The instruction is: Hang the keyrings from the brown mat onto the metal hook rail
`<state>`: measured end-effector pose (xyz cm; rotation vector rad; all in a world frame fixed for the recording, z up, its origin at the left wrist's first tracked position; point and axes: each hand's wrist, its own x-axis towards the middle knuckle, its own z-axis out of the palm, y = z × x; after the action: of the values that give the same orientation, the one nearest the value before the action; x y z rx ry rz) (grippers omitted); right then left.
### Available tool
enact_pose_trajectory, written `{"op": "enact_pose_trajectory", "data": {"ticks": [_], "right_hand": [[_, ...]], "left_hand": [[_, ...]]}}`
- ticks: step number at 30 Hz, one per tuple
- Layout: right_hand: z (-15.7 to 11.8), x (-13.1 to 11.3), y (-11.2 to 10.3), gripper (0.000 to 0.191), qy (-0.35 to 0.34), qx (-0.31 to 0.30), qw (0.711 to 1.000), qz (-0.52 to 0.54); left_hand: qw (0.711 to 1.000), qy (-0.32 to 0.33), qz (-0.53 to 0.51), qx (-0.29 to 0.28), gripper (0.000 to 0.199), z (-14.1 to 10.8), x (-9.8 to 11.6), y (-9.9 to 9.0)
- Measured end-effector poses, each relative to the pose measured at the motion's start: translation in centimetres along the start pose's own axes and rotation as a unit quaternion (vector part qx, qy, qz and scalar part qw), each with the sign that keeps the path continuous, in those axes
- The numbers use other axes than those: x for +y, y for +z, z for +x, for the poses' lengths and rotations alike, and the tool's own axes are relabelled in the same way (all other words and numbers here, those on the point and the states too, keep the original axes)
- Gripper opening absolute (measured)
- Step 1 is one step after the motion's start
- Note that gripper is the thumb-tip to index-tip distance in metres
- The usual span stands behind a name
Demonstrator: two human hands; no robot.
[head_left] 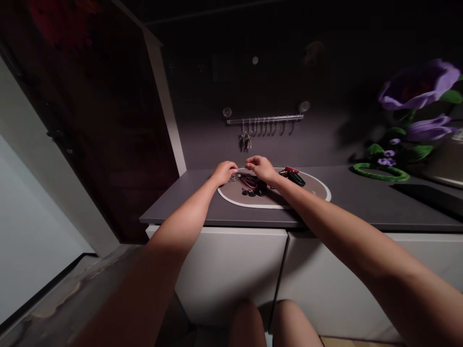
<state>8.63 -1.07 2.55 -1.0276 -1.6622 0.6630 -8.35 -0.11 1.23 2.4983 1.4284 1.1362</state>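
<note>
Near the right hand [261, 167], dark trinkets [261, 188], details unclear.

Purple flowers [430, 87] and a dark door [104, 130]

I see the flowers on the right, with green leaves [419, 153]. A green ring [378, 178] lies by them on the grey counter [181, 202]. Nearer is something flat and black [434, 198]. The door on the left has something red [65, 21] up high. White cupboards [231, 265] stand below. The far wall [195, 106] is dark.
</note>
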Motion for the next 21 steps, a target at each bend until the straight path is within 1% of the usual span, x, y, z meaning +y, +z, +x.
{"op": "enact_pose_trajectory", "data": {"ticks": [2,4,7,10,13,17,21], "right_hand": [[-0.3,0.7,-0.2,0.008,-0.033,-0.006,0.995,-0.095],[-0.4,1.2,-0.3,0.01,-0.057,-0.029,0.981,-0.182],[-0.4,1.5,-0.4,0.013,-0.072,-0.075,0.952,-0.288],[-0.2,1.3,-0.4,0.02,-0.071,-0.106,0.923,-0.363],[-0.1,1.2,-0.2,0.024,-0.066,-0.12,0.907,-0.399],[0.0,1.2,0.0,0.024,-0.068,-0.127,0.898,-0.415],[0.2,1.3,0.1,0.024,-0.065,-0.127,0.899,-0.415]], "left_hand": [[1.0,-0.002,0.018,-0.007,0.015,-0.1,-0.1,0.2],[0.999,-0.006,0.039,-0.015,0.016,-0.1,-0.2,0.5],[0.997,-0.018,0.071,-0.026,0.02,0.0,-0.3,1.0],[0.994,-0.027,0.099,-0.04,0.026,0.2,-0.5,1.4],[0.991,-0.019,0.116,-0.06,0.03,0.4,-0.5,1.8],[0.989,0.005,0.122,-0.079,0.028,0.6,-0.6,2.2],[0.992,0.012,0.111,-0.067,0.023,0.5,-0.4,2.1]]}}
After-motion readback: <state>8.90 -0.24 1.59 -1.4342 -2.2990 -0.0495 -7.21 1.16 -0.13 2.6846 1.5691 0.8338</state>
